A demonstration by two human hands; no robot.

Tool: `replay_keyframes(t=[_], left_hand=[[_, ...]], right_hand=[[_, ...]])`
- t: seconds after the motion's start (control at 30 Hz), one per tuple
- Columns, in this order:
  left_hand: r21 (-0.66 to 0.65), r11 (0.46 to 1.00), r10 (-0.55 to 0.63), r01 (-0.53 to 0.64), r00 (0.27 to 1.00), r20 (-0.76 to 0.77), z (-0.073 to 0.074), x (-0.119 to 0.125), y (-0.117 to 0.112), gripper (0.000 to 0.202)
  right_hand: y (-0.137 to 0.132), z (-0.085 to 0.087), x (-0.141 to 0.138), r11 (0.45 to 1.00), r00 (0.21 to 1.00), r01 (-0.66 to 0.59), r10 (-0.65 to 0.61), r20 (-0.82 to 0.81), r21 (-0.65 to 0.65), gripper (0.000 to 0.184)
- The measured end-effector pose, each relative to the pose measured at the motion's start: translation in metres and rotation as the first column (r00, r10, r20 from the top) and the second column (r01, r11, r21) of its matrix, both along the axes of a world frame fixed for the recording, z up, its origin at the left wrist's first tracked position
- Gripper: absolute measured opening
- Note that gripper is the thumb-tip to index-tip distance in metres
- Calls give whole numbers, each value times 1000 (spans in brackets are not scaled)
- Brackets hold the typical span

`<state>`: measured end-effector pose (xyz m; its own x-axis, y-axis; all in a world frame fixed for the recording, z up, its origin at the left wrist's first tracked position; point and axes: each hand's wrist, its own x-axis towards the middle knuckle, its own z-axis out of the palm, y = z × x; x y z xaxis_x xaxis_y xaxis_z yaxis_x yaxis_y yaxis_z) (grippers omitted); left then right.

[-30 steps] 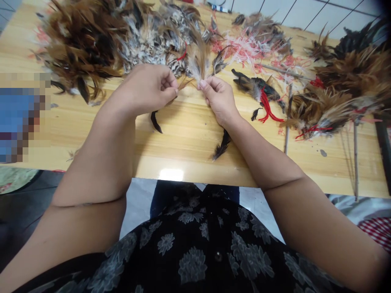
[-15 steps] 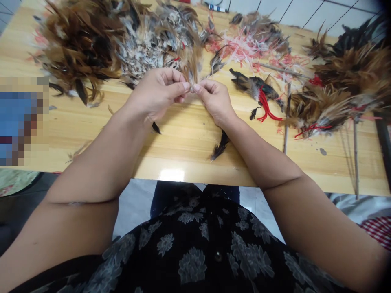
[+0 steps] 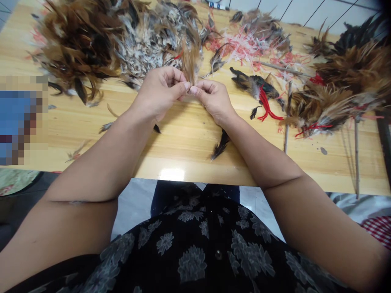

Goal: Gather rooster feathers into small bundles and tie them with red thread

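Wooden worktop (image 3: 183, 162), feather heaps (image 3: 76, 44) all over. Left hand (image 3: 160, 91) and right hand (image 3: 212, 101) together above it, fingertips pinched on a brown hackle feather (image 3: 190, 61) at its base. Risk: slack pinch drops it into the speckled feather pile (image 3: 146, 44), where it gets lost.

In front of me runs a varnished pine-coloured wooden table (image 3: 183, 158), its glossy top throwing back a bright white glare (image 3: 171, 175) near the edge closest to me. Beyond its far edge I see a white tiled wall (image 3: 308, 12) with dark grout lines running at a slant. Below the near edge, a pale grey floor (image 3: 134, 199) shows, going darker (image 3: 21, 207) toward my left, where a green patterned mat (image 3: 15, 183) lies. To my right, a grey mottled cloth (image 3: 357, 207) and a red-and-white checked fabric (image 3: 378, 230) sit just below the table. A dark upright post (image 3: 383, 142) stands at the right edge. A pixelated blue patch (image 3: 21, 118) hides part of the left side.
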<state>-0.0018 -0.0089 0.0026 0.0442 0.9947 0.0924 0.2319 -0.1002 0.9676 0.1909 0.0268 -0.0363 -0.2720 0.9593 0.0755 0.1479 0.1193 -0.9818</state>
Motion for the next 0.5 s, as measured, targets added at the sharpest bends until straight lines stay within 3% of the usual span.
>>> replay_keyframes(t=[0.17,0.3,0.4,0.5], left_hand=[[47,999,27,-26,999,-42,-2,1,5,50],[177,970,188,-165,974,-125,17,-14,6,27],[221,963,231,-152,887,-399,36,-33,4,16],[124,990,132,-65,736,-664,41,-49,7,20]], right_hand=[[3,-4,0,999,1000,-17,17,3,51,68],[7,-10,1,997,1000,-15,16,-13,75,70],[12,-16,3,998,1000,5,-4,-17,63,67],[15,-20,5,998,1000,25,-24,-16,55,63]])
